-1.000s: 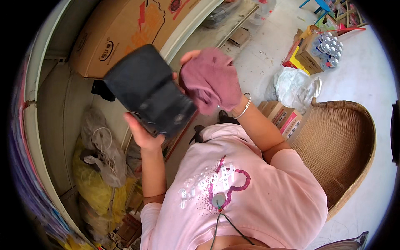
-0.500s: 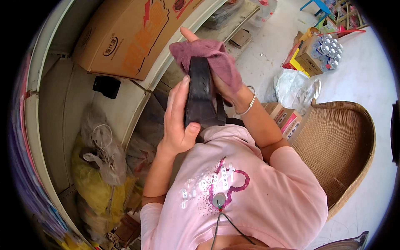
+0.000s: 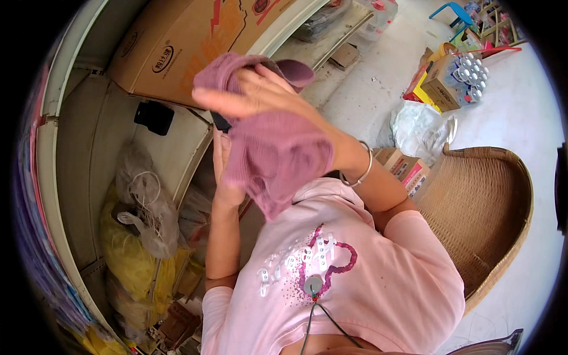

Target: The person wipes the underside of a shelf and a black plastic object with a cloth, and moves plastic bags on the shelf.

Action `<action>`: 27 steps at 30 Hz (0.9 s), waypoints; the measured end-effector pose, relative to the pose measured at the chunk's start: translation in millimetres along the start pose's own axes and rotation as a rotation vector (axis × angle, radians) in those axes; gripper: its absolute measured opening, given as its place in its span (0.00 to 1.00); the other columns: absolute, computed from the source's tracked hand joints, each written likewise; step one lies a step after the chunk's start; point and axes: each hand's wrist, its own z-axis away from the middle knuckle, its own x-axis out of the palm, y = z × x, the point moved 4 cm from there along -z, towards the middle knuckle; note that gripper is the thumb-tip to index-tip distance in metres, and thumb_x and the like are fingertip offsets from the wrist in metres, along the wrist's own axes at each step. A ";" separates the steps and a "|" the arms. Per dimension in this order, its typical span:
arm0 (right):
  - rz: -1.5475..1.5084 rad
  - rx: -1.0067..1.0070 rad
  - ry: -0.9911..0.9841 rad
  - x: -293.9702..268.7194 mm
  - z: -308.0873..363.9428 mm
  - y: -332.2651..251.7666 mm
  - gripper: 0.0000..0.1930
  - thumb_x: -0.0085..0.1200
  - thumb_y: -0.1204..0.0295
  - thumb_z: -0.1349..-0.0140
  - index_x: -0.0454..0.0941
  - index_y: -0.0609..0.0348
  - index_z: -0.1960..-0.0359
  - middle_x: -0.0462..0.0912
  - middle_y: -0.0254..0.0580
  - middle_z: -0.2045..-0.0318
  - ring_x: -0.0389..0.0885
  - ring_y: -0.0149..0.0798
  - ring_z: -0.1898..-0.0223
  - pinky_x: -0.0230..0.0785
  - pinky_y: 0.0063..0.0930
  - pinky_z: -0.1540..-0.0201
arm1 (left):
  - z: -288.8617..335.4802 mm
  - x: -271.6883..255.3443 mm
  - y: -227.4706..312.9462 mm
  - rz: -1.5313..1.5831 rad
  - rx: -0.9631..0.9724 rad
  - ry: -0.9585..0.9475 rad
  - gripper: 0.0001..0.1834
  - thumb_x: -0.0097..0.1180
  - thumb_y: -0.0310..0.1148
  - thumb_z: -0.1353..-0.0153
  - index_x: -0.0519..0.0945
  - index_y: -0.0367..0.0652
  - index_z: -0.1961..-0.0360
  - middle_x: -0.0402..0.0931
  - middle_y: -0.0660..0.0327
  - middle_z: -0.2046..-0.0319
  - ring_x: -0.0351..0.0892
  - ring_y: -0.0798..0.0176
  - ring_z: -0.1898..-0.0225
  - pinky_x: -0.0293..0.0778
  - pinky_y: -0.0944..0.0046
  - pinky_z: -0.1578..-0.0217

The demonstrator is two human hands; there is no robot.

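My right hand (image 3: 272, 97) lies across a mauve knitted cloth (image 3: 284, 157), which is bunched around its fingers and hangs below the palm. One finger stretches out to the left. Behind the cloth is my left hand (image 3: 222, 160), upright, its fingers mostly covered. Between the hands, only a small edge of a black object (image 3: 221, 122) shows; half a second ago it appeared as a long, dark, blocky piece with a strap-like part, in my left hand's grip. Its kind is unclear. A small black item (image 3: 154, 118) rests on the shelf to the left.
A large cardboard box (image 3: 177, 47) stands on the shelf (image 3: 89, 171) ahead. Yellow and clear plastic bags (image 3: 139, 236) fill the lower left. To my right are a woven basket (image 3: 479, 207), small cartons (image 3: 408, 171), a white plastic bag (image 3: 420, 130) and bottles (image 3: 470, 77).
My right hand and the cloth have swept left and toward me, over the front of the black object, now nearly hidden. My left hand has shifted slightly left.
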 end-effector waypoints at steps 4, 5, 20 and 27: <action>-0.237 0.077 0.063 0.7 3.8 24.5 0.37 0.53 0.52 0.45 0.59 0.48 0.33 0.69 0.39 0.41 0.62 0.44 0.36 0.38 0.47 0.32 | 3.2 -23.2 -22.9 0.252 -0.069 -0.121 0.30 0.30 0.48 0.27 0.57 0.36 0.34 0.61 0.52 0.37 0.64 0.58 0.38 0.60 0.57 0.38; -0.256 0.102 0.067 2.8 5.3 32.4 0.35 0.52 0.55 0.42 0.58 0.49 0.33 0.67 0.42 0.39 0.60 0.44 0.35 0.37 0.44 0.31 | 4.0 -23.6 -24.7 0.384 -0.084 -0.104 0.29 0.29 0.47 0.27 0.58 0.36 0.35 0.62 0.52 0.37 0.64 0.58 0.38 0.61 0.57 0.38; -1.414 0.533 0.412 -5.9 49.6 31.0 0.27 0.46 0.64 0.30 0.56 0.56 0.32 0.72 0.41 0.53 0.73 0.33 0.54 0.67 0.19 0.53 | -5.9 -48.3 -16.7 0.941 -0.056 0.080 0.32 0.34 0.51 0.30 0.59 0.35 0.37 0.64 0.40 0.44 0.67 0.42 0.44 0.63 0.39 0.42; 0.018 0.199 -0.137 46.0 52.6 -15.2 0.33 0.54 0.63 0.44 0.60 0.63 0.38 0.72 0.53 0.49 0.69 0.52 0.44 0.56 0.41 0.39 | -11.1 -31.5 -23.5 0.538 0.045 0.404 0.31 0.34 0.53 0.29 0.67 0.36 0.41 0.71 0.51 0.45 0.71 0.53 0.46 0.66 0.53 0.42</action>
